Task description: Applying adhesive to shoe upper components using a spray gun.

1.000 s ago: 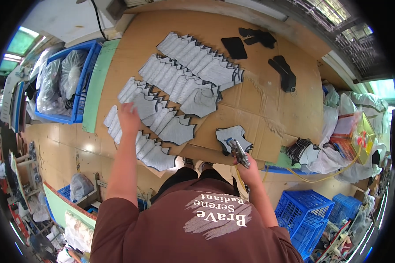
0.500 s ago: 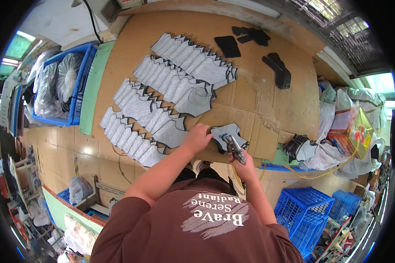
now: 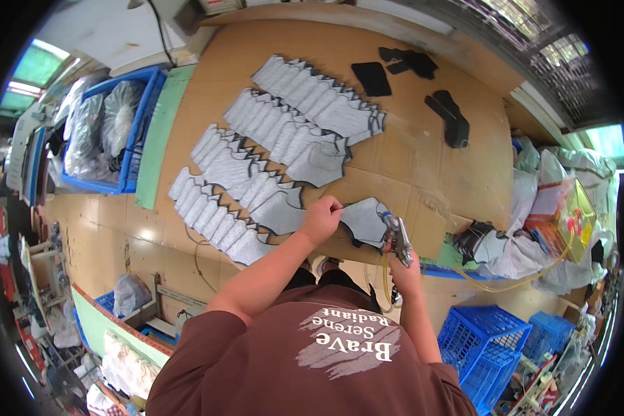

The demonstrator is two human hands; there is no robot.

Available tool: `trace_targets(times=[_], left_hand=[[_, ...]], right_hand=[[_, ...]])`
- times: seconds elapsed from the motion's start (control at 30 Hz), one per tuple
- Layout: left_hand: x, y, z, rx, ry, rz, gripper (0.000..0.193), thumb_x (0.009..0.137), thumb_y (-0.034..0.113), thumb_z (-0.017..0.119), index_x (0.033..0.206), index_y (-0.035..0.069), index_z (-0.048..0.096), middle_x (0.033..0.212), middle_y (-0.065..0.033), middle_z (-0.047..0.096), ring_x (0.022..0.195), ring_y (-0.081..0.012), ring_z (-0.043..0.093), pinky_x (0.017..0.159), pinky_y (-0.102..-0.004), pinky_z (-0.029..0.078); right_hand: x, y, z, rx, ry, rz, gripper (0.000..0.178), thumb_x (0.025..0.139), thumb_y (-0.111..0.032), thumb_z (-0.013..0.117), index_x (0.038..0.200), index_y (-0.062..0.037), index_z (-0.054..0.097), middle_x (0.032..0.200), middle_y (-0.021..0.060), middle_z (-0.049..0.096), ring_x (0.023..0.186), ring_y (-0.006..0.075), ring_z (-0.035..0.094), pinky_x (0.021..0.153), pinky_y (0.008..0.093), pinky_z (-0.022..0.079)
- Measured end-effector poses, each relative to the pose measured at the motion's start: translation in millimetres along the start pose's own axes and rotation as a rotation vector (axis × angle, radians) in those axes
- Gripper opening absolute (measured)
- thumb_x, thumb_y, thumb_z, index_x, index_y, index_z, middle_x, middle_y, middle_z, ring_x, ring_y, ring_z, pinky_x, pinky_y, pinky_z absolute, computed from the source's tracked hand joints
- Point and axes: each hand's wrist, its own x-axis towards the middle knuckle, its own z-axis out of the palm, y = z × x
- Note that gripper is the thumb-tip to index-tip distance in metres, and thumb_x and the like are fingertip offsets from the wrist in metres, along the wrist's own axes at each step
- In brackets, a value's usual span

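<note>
My left hand (image 3: 321, 220) is closed, its fingertips pinched at the left edge of a grey fabric piece (image 3: 365, 220) with dark edging. That piece lies by the near edge of the cardboard-covered table (image 3: 395, 166). In my right hand (image 3: 405, 270) is a silver spray gun (image 3: 399, 240) with a yellow hose below it, held at the piece's right edge. Left of and beyond my hands, several rows of overlapping grey pieces (image 3: 284, 135) spread over the cardboard. The nearest row (image 3: 218, 225) reaches close to my left forearm.
Black pieces (image 3: 451, 119) lie at the table's far right. A blue crate (image 3: 135, 132) with plastic-wrapped bundles stands at the left. Bags and a yellow-sided box (image 3: 581, 211) sit at the right, with a yellow hose running past. Blue crates (image 3: 482, 329) stand on the floor, lower right.
The spray gun in my right hand has moved right, from over the grey piece to its right edge. My left hand stays at the piece's left edge. The whole view has shifted slightly.
</note>
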Motion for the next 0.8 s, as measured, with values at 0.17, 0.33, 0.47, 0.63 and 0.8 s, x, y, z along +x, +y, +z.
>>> trace_targets(times=[0.17, 0.33, 0.47, 0.63, 0.8], left_hand=[[-1.1, -32.8, -86.0, -0.274, 0.176, -0.287, 0.008, 0.077, 0.004, 0.060, 0.083, 0.000, 0.056, 0.071, -0.0069, 0.060, 0.062, -0.0137, 0.059, 0.056, -0.0257, 0.048], [-8.7, -84.6, -193.8, -0.407, 0.573, -0.358, 0.011, 0.079, 0.005, 0.060, 0.087, -0.001, 0.055, 0.075, -0.0070, 0.060, 0.060, -0.0121, 0.057, 0.050, -0.0240, 0.046], [-1.3, -103.6, -215.4, -0.180, 0.597, -0.416, 0.013, 0.078, 0.005, 0.060, 0.088, -0.002, 0.056, 0.081, -0.0096, 0.060, 0.067, -0.0152, 0.058, 0.055, -0.0269, 0.047], [6.6, -48.2, -166.0, 0.432, 0.564, -0.095, 0.019, 0.073, 0.005, 0.060, 0.090, -0.001, 0.057, 0.090, -0.0140, 0.057, 0.086, -0.0282, 0.054, 0.077, -0.0373, 0.043], [-6.0, -6.7, -49.0, 0.327, -0.046, 0.387, 0.034, 0.069, 0.011, 0.066, 0.099, 0.000, 0.056, 0.099, -0.0149, 0.053, 0.096, -0.0325, 0.049, 0.084, -0.0377, 0.040]], right_hand=[[-1.2, 7.2, -4.3, 0.036, -0.073, 0.003, 0.019, 0.071, 0.001, 0.047, 0.089, -0.0032, 0.054, 0.084, 0.0040, 0.057, 0.079, 0.0131, 0.052, 0.075, 0.0263, 0.041], [-0.6, 3.0, 1.5, 0.036, -0.149, -0.004, 0.028, 0.068, 0.005, 0.042, 0.091, -0.0023, 0.055, 0.087, 0.0050, 0.058, 0.082, 0.0145, 0.052, 0.077, 0.0261, 0.040], [2.0, 5.6, 7.7, -0.028, -0.215, -0.045, 0.026, 0.068, 0.005, 0.042, 0.089, -0.0024, 0.055, 0.086, 0.0069, 0.058, 0.080, 0.0157, 0.052, 0.075, 0.0267, 0.041], [3.3, 6.9, 13.4, -0.046, -0.201, -0.027, 0.022, 0.069, 0.003, 0.042, 0.087, -0.0019, 0.054, 0.079, 0.0066, 0.057, 0.075, 0.0159, 0.052, 0.071, 0.0269, 0.041], [2.9, 2.2, 21.3, -0.053, -0.160, -0.050, 0.021, 0.069, 0.002, 0.044, 0.086, -0.0018, 0.054, 0.073, 0.0050, 0.055, 0.071, 0.0147, 0.052, 0.067, 0.0271, 0.042]])
